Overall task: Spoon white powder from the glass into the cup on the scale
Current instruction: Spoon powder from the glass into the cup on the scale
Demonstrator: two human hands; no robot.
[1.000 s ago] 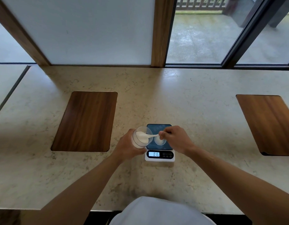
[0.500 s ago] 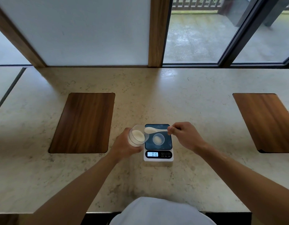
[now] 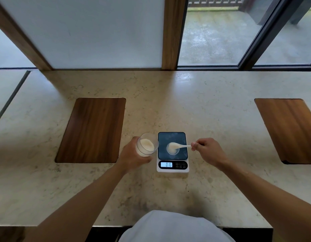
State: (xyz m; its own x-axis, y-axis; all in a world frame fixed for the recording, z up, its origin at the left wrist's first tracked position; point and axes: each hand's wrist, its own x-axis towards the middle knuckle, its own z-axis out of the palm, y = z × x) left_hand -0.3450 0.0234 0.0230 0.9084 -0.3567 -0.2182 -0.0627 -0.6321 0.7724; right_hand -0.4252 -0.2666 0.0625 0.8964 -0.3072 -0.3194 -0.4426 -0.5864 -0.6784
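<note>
Nearest, a pale garment (image 3: 175,227) shows at the counter's near edge, and two bare forearms reach out from it over the marbled stone counter (image 3: 221,105).

The left hand (image 3: 132,157) is wrapped around a clear glass (image 3: 146,147), fingers closed on its side, holding it tilted with its mouth leaning toward the right. The white powder (image 3: 146,144) lies heaped inside it. The glass sits just left of the scale (image 3: 172,151), close beside its edge, though I cannot tell whether they touch.

The scale is a small white unit with a dark weighing plate and a lit display (image 3: 166,164) on its near side reading 0.16. A small clear cup (image 3: 172,148) stands on the plate, with some white powder in its bottom.

The right hand (image 3: 208,151) is just right of the scale, its fingers pinched shut on the handle end of a white spoon (image 3: 179,146). The spoon lies roughly level, handle to the right, its bowl over the cup's mouth.

Farther out, a dark wooden panel (image 3: 91,130) is set into the counter to the left, and another (image 3: 289,130) well off to the right. Beyond the counter's far edge stand a frosted pane, a wooden post (image 3: 171,32) and windows onto a paved terrace.
</note>
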